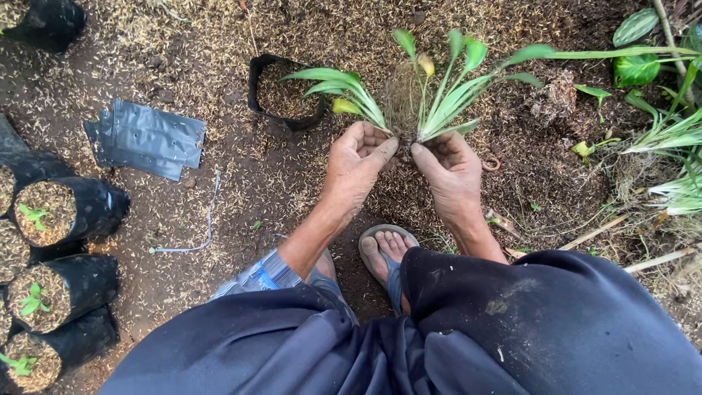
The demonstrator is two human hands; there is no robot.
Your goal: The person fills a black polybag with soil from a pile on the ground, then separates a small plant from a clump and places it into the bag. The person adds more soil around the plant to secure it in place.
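A clump of green seedlings [431, 95] with long narrow leaves is held at its base between both hands. My left hand [357, 164] grips the left part of the clump, whose leaves fan toward a black grow bag [257, 77]. My right hand [450, 164] grips the right part, whose leaves rise and spread to the right. The two hands touch at the thumbs around the roots, which are mostly hidden by the fingers. The black grow bag holds rice husk mix and stands just beyond the left hand.
Flat empty black bags [146, 137] lie on the husk-strewn soil at left. Several filled bags with small seedlings [55, 212] lean at the left edge. More leafy plants [669, 139] grow at right. My sandalled foot [387, 252] is below the hands.
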